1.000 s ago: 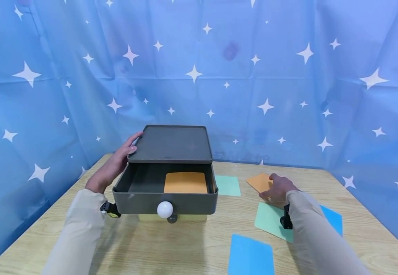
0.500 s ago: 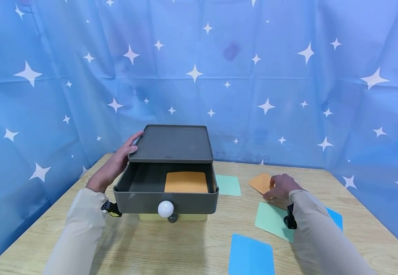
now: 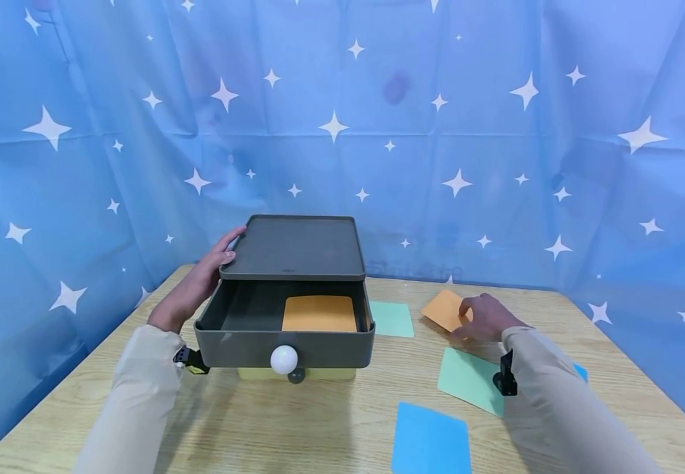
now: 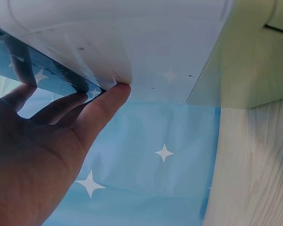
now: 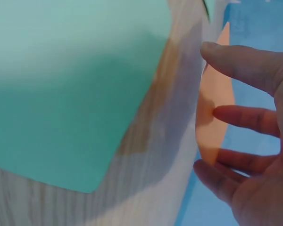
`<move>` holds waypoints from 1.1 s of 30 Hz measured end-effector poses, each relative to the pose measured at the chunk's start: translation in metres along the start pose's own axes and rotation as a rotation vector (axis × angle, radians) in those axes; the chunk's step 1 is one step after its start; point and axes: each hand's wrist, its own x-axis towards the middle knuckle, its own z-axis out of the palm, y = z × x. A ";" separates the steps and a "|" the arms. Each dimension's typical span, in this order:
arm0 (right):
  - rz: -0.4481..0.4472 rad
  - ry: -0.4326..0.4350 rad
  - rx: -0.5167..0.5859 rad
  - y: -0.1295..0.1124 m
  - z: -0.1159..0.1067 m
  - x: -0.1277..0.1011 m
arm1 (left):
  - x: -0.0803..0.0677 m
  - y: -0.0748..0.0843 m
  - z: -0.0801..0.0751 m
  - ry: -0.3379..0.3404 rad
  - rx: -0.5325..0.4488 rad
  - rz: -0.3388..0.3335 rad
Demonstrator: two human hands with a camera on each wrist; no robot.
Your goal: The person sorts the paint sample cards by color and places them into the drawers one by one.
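My left hand [image 3: 197, 286] rests against the left side of a small drawer unit [image 3: 295, 243] with a dark grey top. Its fingers reach along the side wall in the left wrist view, fingertips touching. The grey upper drawer [image 3: 232, 349], with a white round knob [image 3: 283, 360], is pulled out and holds an orange card [image 3: 318, 313] at its right side. Over at the right, my right hand [image 3: 487, 318] pinches another orange card [image 3: 441, 309] between thumb and fingers. That card stands tilted, lifted off the wood and slightly bent in the right wrist view.
A green card [image 3: 392, 319] lies right of the unit. Nearer me is a second green card [image 3: 466, 380], partly under my right wrist. One blue card [image 3: 431, 438] lies in front; another [image 3: 581, 372] is mostly hidden by my sleeve. A starry blue curtain [image 3: 342, 164] stands behind.
My right hand has drawn slightly right and raised the orange card from the table, tilting it up. My left hand has stayed at the drawer unit's side.
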 end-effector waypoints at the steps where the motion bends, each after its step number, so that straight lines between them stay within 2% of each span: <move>1: -0.010 -0.003 0.000 -0.001 -0.002 0.000 | 0.000 0.000 0.000 -0.001 0.000 0.001; 6: -0.051 -0.032 0.032 -0.007 -0.011 -0.003 | 0.001 0.000 0.000 0.006 0.007 -0.006; 13: -0.120 -0.018 0.066 -0.019 -0.020 -0.009 | 0.001 -0.001 0.001 0.008 0.004 -0.002; 22: -0.157 -0.070 0.138 -0.038 -0.039 -0.019 | 0.000 0.001 0.001 0.013 0.013 -0.011; 33: -0.222 -0.038 0.148 -0.054 -0.051 -0.029 | 0.001 0.001 0.001 0.013 0.014 -0.015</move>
